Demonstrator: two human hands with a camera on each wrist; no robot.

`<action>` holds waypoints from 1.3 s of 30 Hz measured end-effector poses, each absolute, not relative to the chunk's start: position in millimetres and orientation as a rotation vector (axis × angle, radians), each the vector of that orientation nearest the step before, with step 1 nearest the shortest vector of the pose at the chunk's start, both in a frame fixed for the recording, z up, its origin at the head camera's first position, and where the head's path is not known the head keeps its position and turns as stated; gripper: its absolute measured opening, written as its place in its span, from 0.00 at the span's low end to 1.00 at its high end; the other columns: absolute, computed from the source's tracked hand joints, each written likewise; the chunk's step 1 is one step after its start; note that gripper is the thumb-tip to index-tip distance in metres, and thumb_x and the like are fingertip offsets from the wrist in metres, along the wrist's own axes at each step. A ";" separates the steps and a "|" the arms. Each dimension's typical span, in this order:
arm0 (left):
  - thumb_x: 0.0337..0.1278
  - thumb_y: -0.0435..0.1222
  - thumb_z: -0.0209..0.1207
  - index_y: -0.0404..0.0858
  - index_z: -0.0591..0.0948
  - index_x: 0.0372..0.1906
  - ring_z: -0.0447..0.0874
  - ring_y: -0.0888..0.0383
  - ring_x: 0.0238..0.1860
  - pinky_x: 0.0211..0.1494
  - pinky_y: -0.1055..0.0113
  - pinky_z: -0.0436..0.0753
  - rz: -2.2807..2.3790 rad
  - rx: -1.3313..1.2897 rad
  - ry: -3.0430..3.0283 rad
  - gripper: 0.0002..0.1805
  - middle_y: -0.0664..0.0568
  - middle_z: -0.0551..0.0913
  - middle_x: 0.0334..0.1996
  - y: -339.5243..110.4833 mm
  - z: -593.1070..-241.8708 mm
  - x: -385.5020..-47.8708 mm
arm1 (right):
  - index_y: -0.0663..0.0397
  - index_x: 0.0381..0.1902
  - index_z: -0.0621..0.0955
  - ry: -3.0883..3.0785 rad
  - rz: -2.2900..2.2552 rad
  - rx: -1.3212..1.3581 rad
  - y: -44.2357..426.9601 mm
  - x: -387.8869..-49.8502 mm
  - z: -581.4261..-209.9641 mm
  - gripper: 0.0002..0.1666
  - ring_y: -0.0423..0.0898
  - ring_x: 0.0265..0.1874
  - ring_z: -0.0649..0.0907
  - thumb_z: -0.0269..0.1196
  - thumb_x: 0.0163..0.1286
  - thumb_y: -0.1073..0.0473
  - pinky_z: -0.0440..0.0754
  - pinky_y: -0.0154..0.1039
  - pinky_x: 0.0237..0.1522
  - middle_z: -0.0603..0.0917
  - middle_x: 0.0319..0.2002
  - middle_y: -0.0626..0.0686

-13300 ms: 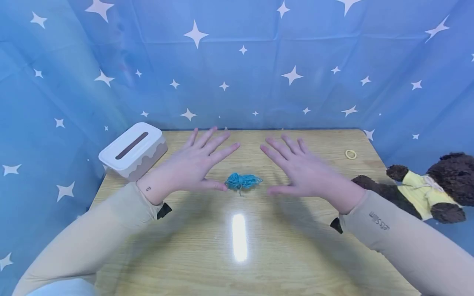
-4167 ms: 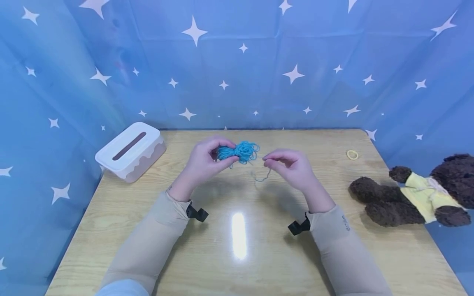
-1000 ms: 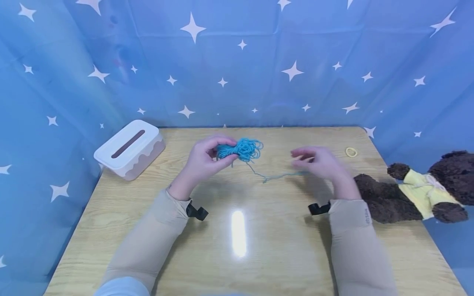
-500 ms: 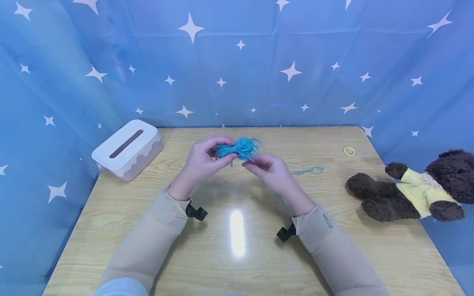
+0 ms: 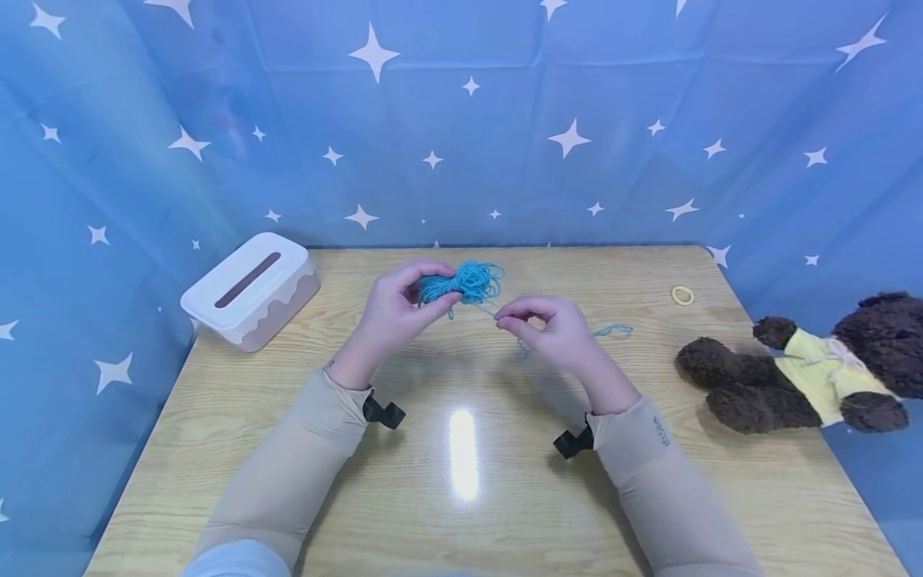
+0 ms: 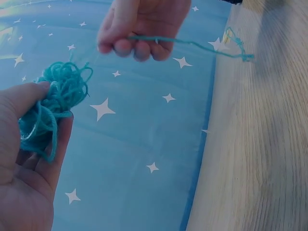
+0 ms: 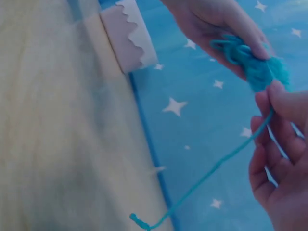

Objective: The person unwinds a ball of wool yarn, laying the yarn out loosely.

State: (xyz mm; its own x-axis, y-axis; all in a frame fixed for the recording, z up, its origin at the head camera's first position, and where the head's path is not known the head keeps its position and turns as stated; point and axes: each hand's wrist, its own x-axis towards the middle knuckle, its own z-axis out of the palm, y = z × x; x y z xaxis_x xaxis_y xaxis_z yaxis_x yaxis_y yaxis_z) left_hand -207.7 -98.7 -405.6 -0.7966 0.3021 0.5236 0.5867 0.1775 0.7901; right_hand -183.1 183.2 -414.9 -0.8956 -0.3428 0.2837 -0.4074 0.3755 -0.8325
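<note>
A bundle of turquoise yarn (image 5: 474,280), loopy at its right end, is held above the table in my left hand (image 5: 395,308), thumb on one side and fingers on the other. To its right, my right hand (image 5: 551,328) pinches the strand that runs out of the bundle between thumb and forefinger. In the right wrist view the strand (image 7: 219,163) hangs down past my right fingers to a small kinked end. Part of the loose yarn (image 5: 613,328) lies on the table behind my right hand. The palm side of the bundle is hidden in the head view.
A white-lidded tissue box (image 5: 252,288) stands at the table's back left. A yellow ring (image 5: 682,296) lies at the back right. Nearer the right edge lies a brown plush bear (image 5: 815,369) in a yellow top. A starry blue curtain (image 5: 461,160) hangs behind the wooden table (image 5: 375,497).
My right hand drew a length of yarn out to the right, came back to the bundle, and has now pulled slightly away with the strand pinched. My left hand stays nearly still.
</note>
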 end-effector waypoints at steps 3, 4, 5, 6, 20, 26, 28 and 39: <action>0.66 0.33 0.75 0.39 0.90 0.54 0.69 0.60 0.23 0.27 0.71 0.69 -1.643 -0.854 -2.229 0.14 0.48 0.91 0.48 -98.9 -406.0 -209.1 | 0.62 0.43 0.92 -2.383 1.670 0.802 193.1 -184.6 -412.4 0.07 0.35 0.42 0.88 0.69 0.74 0.73 0.86 0.31 0.50 0.94 0.42 0.48; 0.66 0.33 0.76 0.40 0.90 0.54 0.71 0.60 0.23 0.27 0.71 0.70 -1.645 -0.863 -2.233 0.14 0.48 0.91 0.48 -99.0 -406.2 -209.5 | 0.66 0.43 0.91 -2.315 1.729 0.818 195.9 -185.3 -411.6 0.07 0.35 0.42 0.88 0.68 0.73 0.76 0.87 0.30 0.51 0.93 0.42 0.46; 0.65 0.32 0.76 0.39 0.90 0.53 0.74 0.60 0.24 0.27 0.72 0.73 -1.652 -0.874 -2.235 0.14 0.48 0.91 0.49 -99.1 -406.3 -209.6 | 0.69 0.42 0.90 -2.245 1.797 0.821 198.4 -186.0 -410.8 0.08 0.35 0.42 0.88 0.66 0.72 0.79 0.87 0.30 0.51 0.93 0.41 0.45; 0.65 0.32 0.76 0.39 0.90 0.53 0.78 0.60 0.26 0.29 0.73 0.76 -1.666 -0.892 -2.236 0.13 0.48 0.91 0.49 -98.9 -406.3 -209.8 | 0.69 0.42 0.90 -2.179 1.864 0.804 200.8 -186.6 -409.9 0.11 0.35 0.42 0.89 0.65 0.71 0.81 0.88 0.30 0.50 0.93 0.40 0.43; 0.61 0.22 0.74 0.30 0.88 0.52 0.91 0.63 0.45 0.43 0.71 0.91 -1.796 -1.007 -2.105 0.15 0.37 0.91 0.53 -101.1 -404.3 -205.3 | 0.54 0.42 0.91 -1.898 2.017 0.298 222.2 -192.7 -393.0 0.08 0.37 0.35 0.87 0.67 0.78 0.70 0.87 0.30 0.46 0.93 0.35 0.40; 0.64 0.27 0.74 0.35 0.89 0.53 0.84 0.63 0.32 0.32 0.74 0.80 -1.746 -0.907 -2.157 0.14 0.42 0.92 0.52 -102.9 -403.4 -208.0 | 0.63 0.41 0.89 -1.620 2.104 0.403 225.8 -194.1 -390.3 0.03 0.38 0.36 0.89 0.72 0.75 0.66 0.86 0.30 0.44 0.92 0.34 0.46; 0.65 0.28 0.74 0.36 0.89 0.52 0.84 0.61 0.31 0.32 0.73 0.81 -1.741 -0.905 -2.191 0.13 0.43 0.92 0.51 -103.2 -402.9 -208.6 | 0.64 0.40 0.89 -1.496 2.165 0.440 226.5 -195.3 -388.9 0.01 0.40 0.35 0.90 0.71 0.75 0.70 0.86 0.30 0.42 0.92 0.34 0.49; 0.61 0.27 0.76 0.36 0.90 0.50 0.87 0.59 0.40 0.38 0.73 0.86 -1.723 -1.039 -2.269 0.13 0.43 0.91 0.52 -105.6 -402.3 -207.4 | 0.64 0.35 0.88 -1.340 2.132 0.178 248.3 -203.8 -381.5 0.11 0.43 0.26 0.83 0.64 0.75 0.78 0.79 0.30 0.33 0.90 0.28 0.51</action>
